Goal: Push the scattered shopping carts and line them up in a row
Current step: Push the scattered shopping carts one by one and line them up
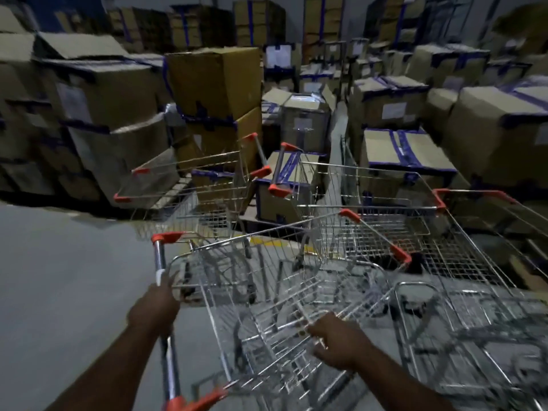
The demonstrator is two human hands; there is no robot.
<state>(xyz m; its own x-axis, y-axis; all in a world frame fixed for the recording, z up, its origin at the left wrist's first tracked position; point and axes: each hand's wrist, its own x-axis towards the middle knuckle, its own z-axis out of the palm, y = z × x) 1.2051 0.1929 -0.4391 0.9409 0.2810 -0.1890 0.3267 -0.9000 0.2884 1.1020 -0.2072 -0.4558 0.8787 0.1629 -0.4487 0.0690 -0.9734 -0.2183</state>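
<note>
A wire shopping cart (267, 292) with orange corner caps stands right in front of me, turned at an angle. My left hand (154, 310) is closed around its chrome handle bar (160, 262) on the left. My right hand (338, 342) grips the wire rim of the same cart's basket on the right. Another cart (192, 185) stands further back on the left, a third cart (370, 203) sits ahead at the centre right, and one more cart (489, 247) is at the right edge. The view is motion-blurred.
Stacks of brown cardboard boxes (213, 84) with blue tape fill the back and both sides, close behind the carts. A narrow aisle (338, 137) runs between the box stacks. Grey concrete floor (65, 277) spreads to my left.
</note>
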